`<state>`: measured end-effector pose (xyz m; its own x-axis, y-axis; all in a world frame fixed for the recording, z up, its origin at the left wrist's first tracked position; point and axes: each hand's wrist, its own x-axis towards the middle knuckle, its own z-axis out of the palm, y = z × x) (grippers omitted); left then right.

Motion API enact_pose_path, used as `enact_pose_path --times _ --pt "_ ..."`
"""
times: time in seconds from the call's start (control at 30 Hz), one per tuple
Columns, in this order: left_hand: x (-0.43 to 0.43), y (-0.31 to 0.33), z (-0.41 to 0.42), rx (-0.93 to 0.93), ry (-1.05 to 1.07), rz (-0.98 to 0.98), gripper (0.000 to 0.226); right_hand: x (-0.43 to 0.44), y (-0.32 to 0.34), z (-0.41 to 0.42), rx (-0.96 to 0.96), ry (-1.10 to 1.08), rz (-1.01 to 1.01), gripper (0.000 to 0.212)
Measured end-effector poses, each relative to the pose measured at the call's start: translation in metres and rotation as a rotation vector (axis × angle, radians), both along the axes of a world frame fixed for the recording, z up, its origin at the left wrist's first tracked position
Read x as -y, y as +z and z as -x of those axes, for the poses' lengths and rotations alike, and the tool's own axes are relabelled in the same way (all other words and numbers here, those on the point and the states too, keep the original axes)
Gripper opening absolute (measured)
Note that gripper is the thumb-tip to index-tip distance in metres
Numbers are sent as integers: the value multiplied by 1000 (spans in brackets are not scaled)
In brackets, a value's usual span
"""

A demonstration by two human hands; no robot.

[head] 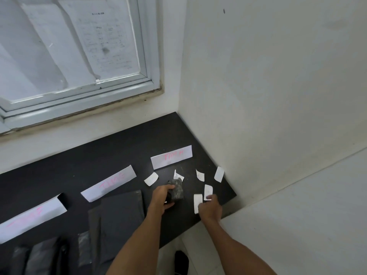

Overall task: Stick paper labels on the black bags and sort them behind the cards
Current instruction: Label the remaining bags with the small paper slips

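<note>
- While the left hand point(161, 197) is gripping the small black bag point(176, 190), its fingers point(168, 187) are curling round the bag's near end. The bag is lying on the dark tabletop point(123, 147), just at 6 o'clock from the card marked TIM H point(171, 157).
- The right hand point(210, 208) is reaching for a paper label point(208, 191) at 3 o'clock from the bag. Its fingers are bunching over the label's near edge, and I cannot tell whether they are pinching it or only pressing on it.
- A second label point(198, 201) is lying just beside that hand, at its 10 o'clock, so the fingers are risking dragging both at once. Taking the chosen label by one corner is looking like the safer way.
- Several of the loose labels point(151, 179) scattered between 10 and 2 o'clock from the bag are curling upward. This one is probably going to fold on itself unless it is being kept taut while it is carried.
- The left hand is doing its job best by flattening the bag's crinkled upper face. The label can then be laid down from one edge and smoothed across.
- Sorting is likely meaning the bare strip at 12 o'clock from the TIM H card.
- The larger black bags point(121, 211) at 8 o'clock from the left hand are apparently waiting their turn.
</note>
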<state>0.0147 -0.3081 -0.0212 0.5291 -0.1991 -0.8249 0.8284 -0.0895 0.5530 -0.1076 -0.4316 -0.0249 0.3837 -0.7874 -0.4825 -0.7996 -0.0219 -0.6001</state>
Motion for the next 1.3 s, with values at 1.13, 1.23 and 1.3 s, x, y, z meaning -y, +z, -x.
enact_pose_path --times 1.13,1.23,1.3 --pt "-163 97 -1 297 141 198 18 -175 96 -66 550 366 28 39" --pt "-167 97 1 336 162 180 13 -181 100 -65 540 384 70 39" --pt "-168 97 1 361 193 157 16 -187 103 -65 530 395 153 36"
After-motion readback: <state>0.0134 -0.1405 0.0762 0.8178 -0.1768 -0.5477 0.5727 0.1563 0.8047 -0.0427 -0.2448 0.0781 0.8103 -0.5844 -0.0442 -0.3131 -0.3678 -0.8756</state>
